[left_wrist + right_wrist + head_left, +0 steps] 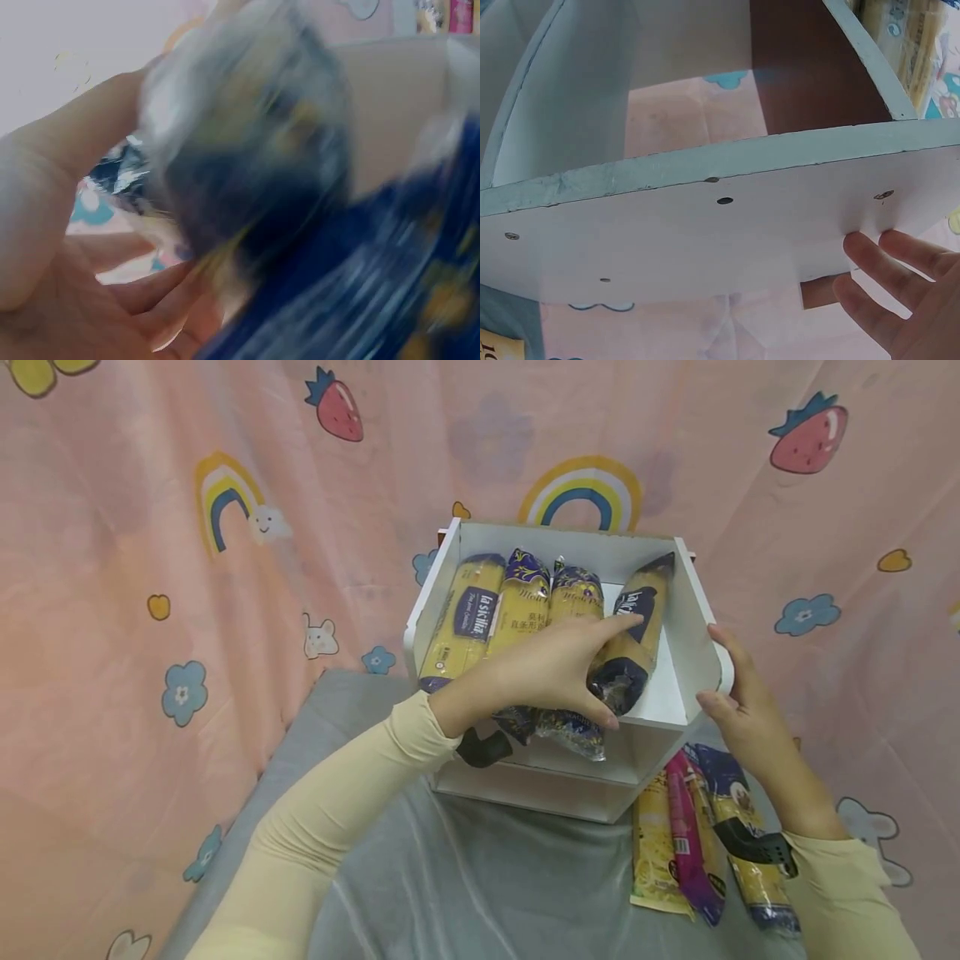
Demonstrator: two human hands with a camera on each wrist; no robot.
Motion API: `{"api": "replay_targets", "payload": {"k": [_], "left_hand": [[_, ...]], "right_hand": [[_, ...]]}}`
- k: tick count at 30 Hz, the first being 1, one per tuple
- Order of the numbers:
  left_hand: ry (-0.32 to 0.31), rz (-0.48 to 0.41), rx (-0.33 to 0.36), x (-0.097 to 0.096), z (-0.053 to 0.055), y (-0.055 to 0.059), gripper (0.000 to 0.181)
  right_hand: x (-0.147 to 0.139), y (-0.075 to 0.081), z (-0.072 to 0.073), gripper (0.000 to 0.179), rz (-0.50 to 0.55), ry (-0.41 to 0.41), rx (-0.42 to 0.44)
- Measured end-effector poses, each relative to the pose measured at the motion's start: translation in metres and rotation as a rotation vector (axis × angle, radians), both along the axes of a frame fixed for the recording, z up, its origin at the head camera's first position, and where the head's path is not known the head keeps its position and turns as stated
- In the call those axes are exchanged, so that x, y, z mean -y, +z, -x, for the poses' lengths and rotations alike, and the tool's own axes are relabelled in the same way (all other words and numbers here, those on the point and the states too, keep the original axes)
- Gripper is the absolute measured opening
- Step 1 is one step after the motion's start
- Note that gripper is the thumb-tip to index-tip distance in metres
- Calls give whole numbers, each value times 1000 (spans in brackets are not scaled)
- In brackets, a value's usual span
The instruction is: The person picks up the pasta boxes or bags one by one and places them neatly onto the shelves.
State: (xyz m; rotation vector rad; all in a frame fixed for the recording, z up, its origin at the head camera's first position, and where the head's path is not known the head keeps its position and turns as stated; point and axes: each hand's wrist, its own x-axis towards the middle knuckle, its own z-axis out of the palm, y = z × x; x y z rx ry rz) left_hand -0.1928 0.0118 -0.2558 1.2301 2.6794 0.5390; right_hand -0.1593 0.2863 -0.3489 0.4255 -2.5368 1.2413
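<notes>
In the head view, several yellow spaghetti packs with dark labels lie side by side in the top compartment of a white shelf unit (678, 681). My left hand (543, 664) reaches across the middle packs (525, 597). Its fingers extend over the rightmost pack (651, 585), the thumb near that pack's dark lower end. In the left wrist view, a blurred pack end (255, 135) partly covers the spread hand (112, 300). My right hand (750, 714) is at the unit's right side panel. The right wrist view shows its straight fingertips (859, 244) against the outer face.
More packs, yellow (656, 852), pink-purple (693, 843) and blue-yellow (753, 877), lie on the grey cloth (525, 885) at the unit's right. A patterned pink curtain (390, 502) hangs behind. The unit's lower tier (540, 789) faces forward.
</notes>
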Motion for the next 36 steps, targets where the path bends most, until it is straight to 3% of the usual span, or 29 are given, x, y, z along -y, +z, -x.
{"api": "replay_targets", "payload": {"k": [4, 7, 13, 22, 29, 36], "left_hand": [[57, 87, -99, -19, -9, -9, 108], [56, 162, -143, -28, -16, -15, 111], [43, 185, -172, -28, -17, -21, 103], [77, 264, -373, -32, -26, -23, 94], [206, 314, -344, -35, -30, -24, 89], [209, 276, -279, -35, -27, -25, 87]], "right_hand": [[-2, 0, 0, 70, 5, -5, -8], [-3, -1, 0, 69, -3, -11, -23], [-2, 0, 0, 70, -29, -15, -7], [-1, 1, 0, 70, -31, -22, 2], [3, 2, 0, 70, 9, 6, 4], [2, 1, 0, 70, 26, 18, 10]]}}
